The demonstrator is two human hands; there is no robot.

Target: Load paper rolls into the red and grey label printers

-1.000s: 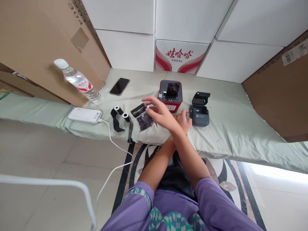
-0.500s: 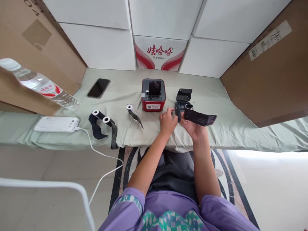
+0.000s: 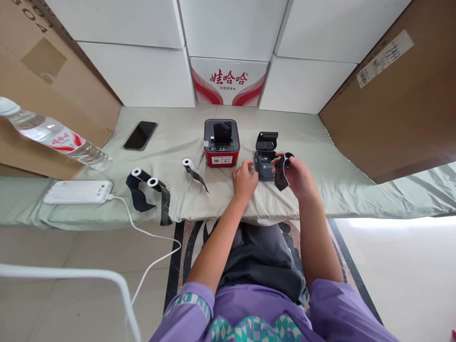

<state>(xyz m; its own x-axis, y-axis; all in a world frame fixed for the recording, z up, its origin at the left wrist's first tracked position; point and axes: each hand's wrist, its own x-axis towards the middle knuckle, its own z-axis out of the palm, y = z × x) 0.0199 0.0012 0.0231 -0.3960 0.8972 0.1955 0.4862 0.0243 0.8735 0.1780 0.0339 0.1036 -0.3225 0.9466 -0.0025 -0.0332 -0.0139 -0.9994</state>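
My right hand (image 3: 302, 178) is closed on a small roll of dark-printed paper (image 3: 281, 176), whose loose end hangs down. It holds the roll just right of a small dark grey printer (image 3: 265, 167) with its lid up. To the left of that printer, my left hand (image 3: 245, 182) rests on the cloth, fingers apart and holding nothing. A red and black printer (image 3: 221, 151) stands behind the left hand, a dark strip of paper sticking up from its top. Another paper roll (image 3: 187, 163) lies to its left with its tail unrolled.
Two more dark paper rolls (image 3: 153, 182) lie on the left beside a white power bank (image 3: 78, 192) with a cable. A phone (image 3: 140, 135) and a water bottle (image 3: 60, 137) are farther back. Cardboard boxes (image 3: 388, 109) flank the cloth-covered surface; white cartons (image 3: 228, 81) line the back.
My right hand has moved right, off the front of the small printer, turning the paper roll so its tail now hangs down. My left hand has come slightly away from the printer. The view has shifted.
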